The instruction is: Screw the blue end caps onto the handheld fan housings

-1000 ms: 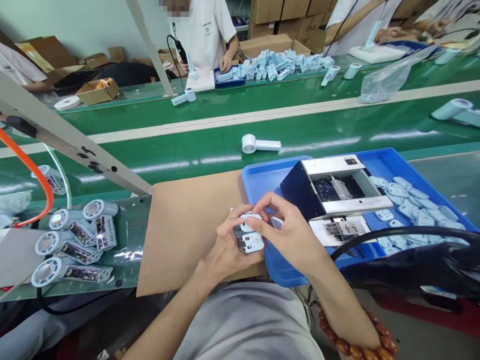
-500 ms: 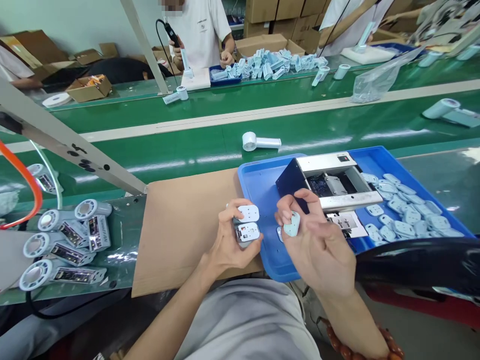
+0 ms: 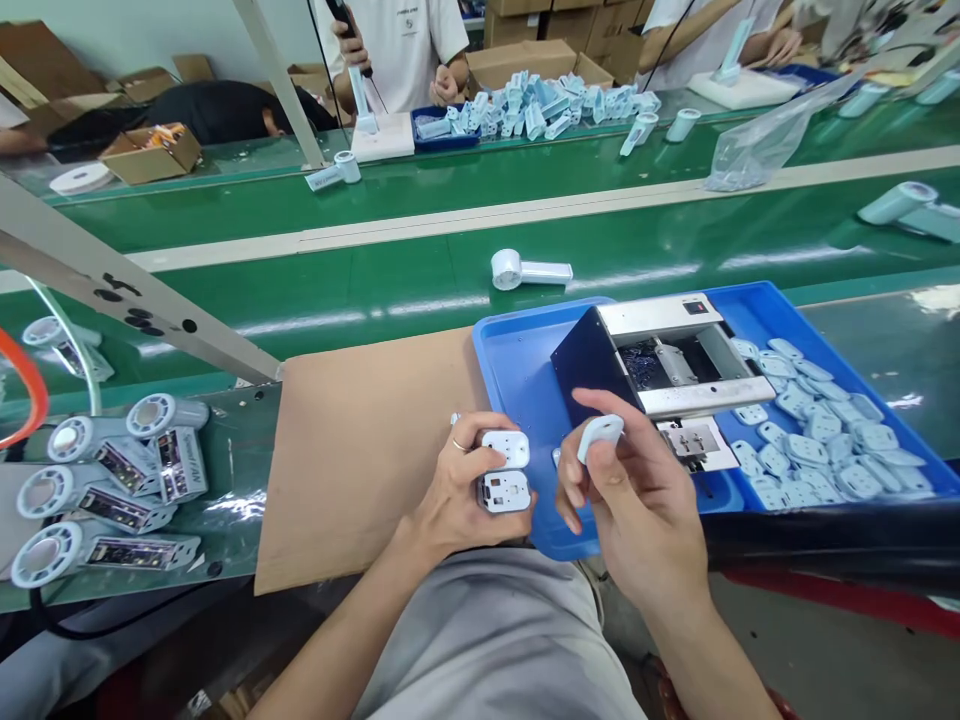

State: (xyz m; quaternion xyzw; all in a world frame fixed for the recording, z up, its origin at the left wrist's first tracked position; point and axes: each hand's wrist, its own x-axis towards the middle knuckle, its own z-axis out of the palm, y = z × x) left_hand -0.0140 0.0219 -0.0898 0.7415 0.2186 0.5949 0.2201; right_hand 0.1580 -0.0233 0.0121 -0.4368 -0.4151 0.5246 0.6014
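My left hand [image 3: 450,495] is closed around two pale handheld-fan bodies, their ends turned up toward me. The upper end [image 3: 514,446] has a smooth face with small holes; in the lower end [image 3: 504,492] openings and inner parts show. Between the thumb and fingers of my right hand [image 3: 637,510] is a small light-blue plastic end cap [image 3: 601,432], tilted on edge. That hand hovers over the blue tray [image 3: 510,345], just right of the fan bodies. More such end caps [image 3: 825,425] lie heaped in the tray's right side.
A screw feeder [image 3: 701,398] with dark screws stands in the tray. Cardboard [image 3: 367,450] lies left of it. Several fans [image 3: 139,550] rest on the left bench beside a slanted post [image 3: 150,270]. One fan [image 3: 544,272] lies on the green belt. Co-workers sit opposite.
My right hand has turned the end cap and now pinches it on edge, fingers straighter. The left hand has shifted slightly, a finger now on the upper fan end. The view has moved a little.
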